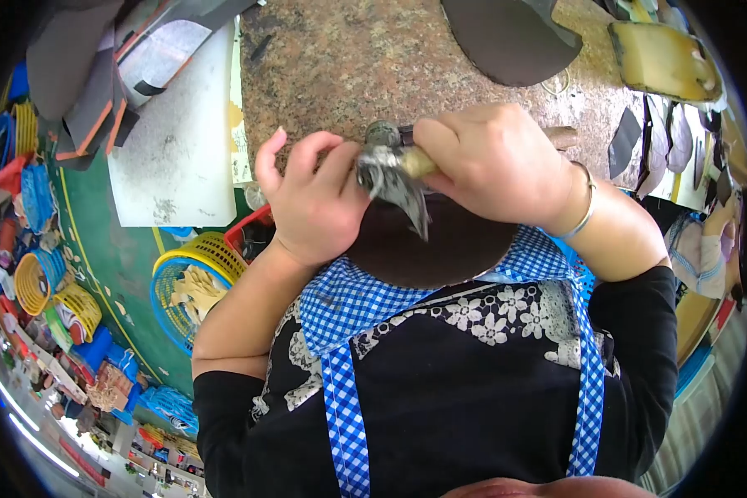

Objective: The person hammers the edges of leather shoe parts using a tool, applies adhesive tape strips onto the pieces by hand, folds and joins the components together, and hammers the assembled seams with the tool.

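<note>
My right hand [502,158] is closed around a wooden-handled tool [417,163], and a wooden end shows past the far side of the fist. The tool's shiny head [398,191] is smeared by motion, so its exact shape is unclear. Close against that head is my left hand [317,195], with index and middle fingers bent inward and the little finger raised. Its thumb is hidden, and whatever it pinches cannot be made out. Below both hands, a dark brown rounded sheet [440,249] lies at the bench edge over the blue checked apron [349,303].
The speckled bench [332,75] carries another dark curved sheet [515,41] and a yellowish moulded piece [664,62]. At left are a white board [174,141] and stacked dark sheets [87,91]. A blue basket [159,303] and a yellow basket [216,251] stand beside my left arm.
</note>
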Demonstrator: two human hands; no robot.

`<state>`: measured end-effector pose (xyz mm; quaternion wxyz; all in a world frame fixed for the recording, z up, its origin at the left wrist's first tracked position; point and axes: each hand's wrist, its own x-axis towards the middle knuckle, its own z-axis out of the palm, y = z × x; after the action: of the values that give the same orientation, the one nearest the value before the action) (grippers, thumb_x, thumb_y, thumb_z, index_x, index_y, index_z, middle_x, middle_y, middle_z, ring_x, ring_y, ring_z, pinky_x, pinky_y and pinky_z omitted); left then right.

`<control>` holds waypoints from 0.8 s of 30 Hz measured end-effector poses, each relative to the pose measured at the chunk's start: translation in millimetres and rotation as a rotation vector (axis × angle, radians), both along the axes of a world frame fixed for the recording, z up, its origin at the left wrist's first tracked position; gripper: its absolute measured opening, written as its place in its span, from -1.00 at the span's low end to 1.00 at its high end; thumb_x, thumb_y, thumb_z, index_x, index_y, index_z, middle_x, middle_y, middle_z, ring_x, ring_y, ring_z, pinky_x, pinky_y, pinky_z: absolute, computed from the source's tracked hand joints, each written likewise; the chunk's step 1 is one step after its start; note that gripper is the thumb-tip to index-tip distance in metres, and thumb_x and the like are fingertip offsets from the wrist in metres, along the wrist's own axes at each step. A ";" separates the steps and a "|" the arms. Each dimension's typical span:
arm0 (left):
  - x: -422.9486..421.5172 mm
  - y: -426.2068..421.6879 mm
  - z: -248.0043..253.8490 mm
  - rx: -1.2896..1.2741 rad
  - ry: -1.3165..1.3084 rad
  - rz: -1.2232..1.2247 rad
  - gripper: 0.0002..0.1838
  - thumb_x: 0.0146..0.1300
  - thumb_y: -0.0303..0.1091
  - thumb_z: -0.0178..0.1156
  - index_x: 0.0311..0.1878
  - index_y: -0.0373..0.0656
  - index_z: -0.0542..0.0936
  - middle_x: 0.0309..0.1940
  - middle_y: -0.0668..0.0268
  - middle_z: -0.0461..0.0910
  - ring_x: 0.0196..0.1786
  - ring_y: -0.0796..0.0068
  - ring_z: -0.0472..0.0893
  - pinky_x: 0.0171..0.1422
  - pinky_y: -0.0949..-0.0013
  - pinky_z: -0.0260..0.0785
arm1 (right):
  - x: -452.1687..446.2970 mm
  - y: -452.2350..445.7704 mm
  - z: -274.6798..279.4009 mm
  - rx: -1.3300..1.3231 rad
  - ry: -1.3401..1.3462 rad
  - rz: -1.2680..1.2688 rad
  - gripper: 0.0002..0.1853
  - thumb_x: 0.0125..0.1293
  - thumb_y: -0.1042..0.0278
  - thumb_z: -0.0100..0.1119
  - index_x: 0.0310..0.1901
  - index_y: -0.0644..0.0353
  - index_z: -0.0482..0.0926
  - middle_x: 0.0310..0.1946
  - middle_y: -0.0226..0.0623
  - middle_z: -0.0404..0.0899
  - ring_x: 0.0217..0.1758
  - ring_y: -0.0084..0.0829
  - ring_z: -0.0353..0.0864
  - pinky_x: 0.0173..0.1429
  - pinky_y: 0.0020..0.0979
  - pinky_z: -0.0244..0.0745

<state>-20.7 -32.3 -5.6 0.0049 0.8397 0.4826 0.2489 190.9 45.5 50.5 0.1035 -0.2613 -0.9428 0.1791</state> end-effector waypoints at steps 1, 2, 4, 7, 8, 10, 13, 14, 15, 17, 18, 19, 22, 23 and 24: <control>0.1 0.4 -3.0 0.027 -0.019 0.046 -0.81 0.00 -0.25 0.40 -0.48 -0.09 0.58 -0.36 0.40 0.56 -0.11 0.33 0.57 0.28 -0.06 0.10 | 0.1 5.1 -0.8 0.013 -0.007 -0.039 -0.70 0.19 0.15 0.32 -0.37 0.15 0.42 -0.64 -0.24 0.50 -0.58 -0.17 0.60 -0.51 -0.24 0.47; 0.7 1.2 -6.1 0.055 -0.039 0.092 -0.81 -0.03 -0.26 0.40 -0.51 -0.06 0.56 -0.33 0.44 0.56 -0.11 0.37 0.55 0.27 -0.04 0.09 | 0.3 8.6 -0.1 0.026 -0.014 -0.076 -0.71 0.20 0.16 0.31 -0.37 0.14 0.42 -0.64 -0.23 0.51 -0.58 -0.16 0.60 -0.51 -0.23 0.47; -0.5 4.8 -7.3 0.094 -0.092 0.114 -0.76 -0.05 -0.21 0.44 -0.53 -0.02 0.54 -0.37 0.47 0.54 -0.12 0.40 0.55 0.25 0.01 0.09 | -1.2 9.1 3.3 0.073 0.053 -0.149 -0.70 0.19 0.14 0.32 -0.38 0.14 0.43 -0.64 -0.21 0.51 -0.59 -0.15 0.59 -0.50 -0.21 0.47; -1.1 5.0 -2.2 0.019 -0.068 0.107 -0.76 -0.05 -0.23 0.44 -0.48 -0.03 0.54 -0.31 0.43 0.54 -0.09 0.37 0.54 0.25 0.04 0.11 | 2.0 -12.1 -8.4 -0.056 0.000 -0.157 -0.68 0.16 0.12 0.38 -0.34 0.19 0.51 -0.65 -0.21 0.51 -0.57 -0.14 0.60 -0.47 -0.19 0.48; 0.4 7.5 -3.5 -0.010 -0.130 0.103 -0.75 -0.05 -0.24 0.44 -0.44 -0.05 0.53 -0.27 0.39 0.54 -0.06 0.33 0.54 0.24 0.05 0.14 | 4.7 -12.2 -9.1 -0.048 0.004 -0.163 -0.68 0.16 0.12 0.38 -0.34 0.19 0.51 -0.65 -0.21 0.51 -0.57 -0.14 0.60 -0.47 -0.19 0.48; 3.3 11.7 -5.1 -0.034 -0.193 0.106 -0.74 -0.04 -0.26 0.44 -0.40 -0.06 0.51 -0.23 0.36 0.54 -0.03 0.29 0.53 0.22 0.06 0.17 | 10.2 -9.0 -10.1 -0.111 0.165 -0.368 -0.72 0.18 0.19 0.38 -0.36 0.20 0.53 -0.64 -0.18 0.52 -0.55 -0.07 0.58 -0.45 -0.18 0.48; 3.7 21.9 -5.5 -0.166 -0.307 -0.100 -0.66 -0.07 -0.41 0.46 -0.31 -0.15 0.46 -0.15 0.21 0.55 0.00 0.09 0.54 0.12 0.12 0.31 | 23.8 -7.0 -14.7 -0.116 0.194 -0.569 -0.76 0.15 0.32 0.39 -0.31 0.22 0.50 -0.48 -0.03 0.56 -0.43 0.04 0.59 -0.36 -0.14 0.48; 3.7 19.9 -4.2 -0.161 -0.293 -0.102 -0.66 -0.07 -0.41 0.46 -0.31 -0.15 0.46 -0.15 0.21 0.55 0.00 0.09 0.54 0.12 0.12 0.31 | 23.7 -11.2 -13.3 -0.156 0.232 -0.570 -0.75 0.13 0.35 0.38 -0.28 0.22 0.48 -0.44 -0.01 0.57 -0.38 0.06 0.60 -0.33 -0.13 0.48; 5.7 18.4 -4.9 -0.261 -0.349 -0.142 -0.65 -0.09 -0.47 0.45 -0.28 -0.16 0.46 -0.15 0.20 0.54 -0.02 0.08 0.55 0.06 0.15 0.36 | 23.7 -17.4 -13.6 -0.217 0.170 -0.541 -0.75 0.10 0.40 0.37 -0.27 0.22 0.47 -0.42 -0.02 0.57 -0.35 0.07 0.60 -0.31 -0.12 0.48; 4.4 19.1 -10.8 -0.306 -0.440 -0.249 -0.60 -0.10 -0.56 0.44 -0.20 -0.19 0.46 -0.17 0.16 0.51 -0.07 0.07 0.56 -0.04 0.18 0.43 | 25.9 -28.4 -17.4 -0.342 0.099 -0.492 -0.74 0.02 0.52 0.33 -0.26 0.20 0.46 -0.41 -0.02 0.58 -0.30 0.07 0.62 -0.29 -0.09 0.47; 4.0 20.5 -13.8 -0.262 -0.486 -0.322 -0.56 -0.11 -0.59 0.44 -0.15 -0.20 0.45 -0.18 0.14 0.49 -0.10 0.06 0.56 -0.08 0.20 0.45 | 30.9 -28.0 -16.5 -0.404 0.138 -0.452 -0.73 -0.02 0.58 0.31 -0.27 0.20 0.48 -0.41 -0.04 0.58 -0.28 0.06 0.63 -0.26 -0.11 0.49; 3.5 25.6 -3.2 -0.164 -0.563 -0.348 -0.50 -0.11 -0.57 0.48 -0.10 -0.19 0.45 -0.18 0.13 0.49 -0.11 0.05 0.56 -0.05 0.19 0.47 | 32.0 -24.5 -6.8 -0.385 0.216 -0.447 -0.73 -0.05 0.62 0.31 -0.27 0.20 0.51 -0.42 -0.08 0.58 -0.28 0.02 0.64 -0.25 -0.16 0.51; -29.0 60.4 30.8 0.087 -0.527 -0.204 -0.41 -0.09 -0.44 0.52 0.05 -0.19 0.47 -0.05 0.11 0.52 -0.08 0.06 0.59 0.04 0.15 0.47 | 65.0 9.4 17.5 -0.292 0.255 -0.702 -0.73 -0.05 0.70 0.26 -0.27 0.21 0.55 -0.40 -0.26 0.54 -0.33 -0.38 0.55 -0.19 -0.41 0.48; -45.5 80.0 44.4 0.223 -0.397 -0.102 -0.49 -0.04 -0.44 0.49 0.02 -0.20 0.52 -0.06 0.13 0.57 -0.04 0.06 0.59 0.08 0.14 0.46 | 75.0 30.1 28.9 -0.389 0.427 -0.853 -0.72 0.00 0.73 0.22 -0.21 0.25 0.55 -0.41 -0.33 0.53 -0.33 -0.48 0.51 -0.20 -0.45 0.46; -65.0 103.7 58.1 0.313 -0.313 -0.020 -0.55 0.00 -0.45 0.46 -0.02 -0.21 0.54 -0.08 0.13 0.58 -0.03 0.06 0.59 0.08 0.14 0.46 | 92.7 47.8 39.3 -0.095 0.388 -0.679 -0.75 0.10 0.69 0.25 -0.16 0.30 0.54 -0.33 -0.34 0.60 -0.30 -0.54 0.52 -0.18 -0.47 0.48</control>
<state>-85.7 71.4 52.5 -0.0479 0.7861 0.4231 0.4481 283.6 93.4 89.9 0.3208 -0.5243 -0.7563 0.2242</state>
